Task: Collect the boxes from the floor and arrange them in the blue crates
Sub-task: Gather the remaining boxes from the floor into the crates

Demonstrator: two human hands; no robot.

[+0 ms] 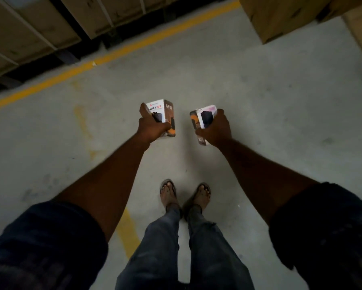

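I hold one small white and brown box in each hand, out in front of me above the grey floor. My left hand grips a box printed "20K" and "65W", held upright. My right hand grips a similar box turned upside down, its "65W" label inverted. Both boxes are partly covered by my fingers. No blue crate is in view.
Large cardboard cartons on dark racking line the far left behind a yellow floor line. More brown cartons stand at the far right. My sandalled feet stand on the concrete floor.
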